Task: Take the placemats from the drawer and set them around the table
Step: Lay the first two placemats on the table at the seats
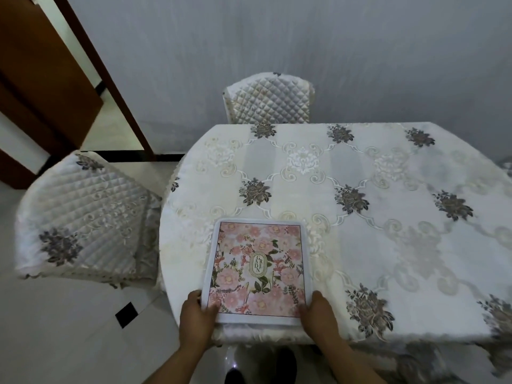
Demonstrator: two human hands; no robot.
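A placemat [259,268] with a pink flower print and a white border lies flat near the front edge of the table [388,176], which wears a white cloth with grey flower motifs. More layers seem stacked under its near edge, but I cannot tell how many. My left hand [195,318] grips the near left corner, thumb on top. My right hand [318,314] grips the near right corner the same way. No drawer is in view.
A chair with a quilted white cover [83,217] stands at the table's left. A second covered chair [270,98] stands at the far side against the grey wall. A brown door [41,79] stands open at upper left. The floor is white tile.
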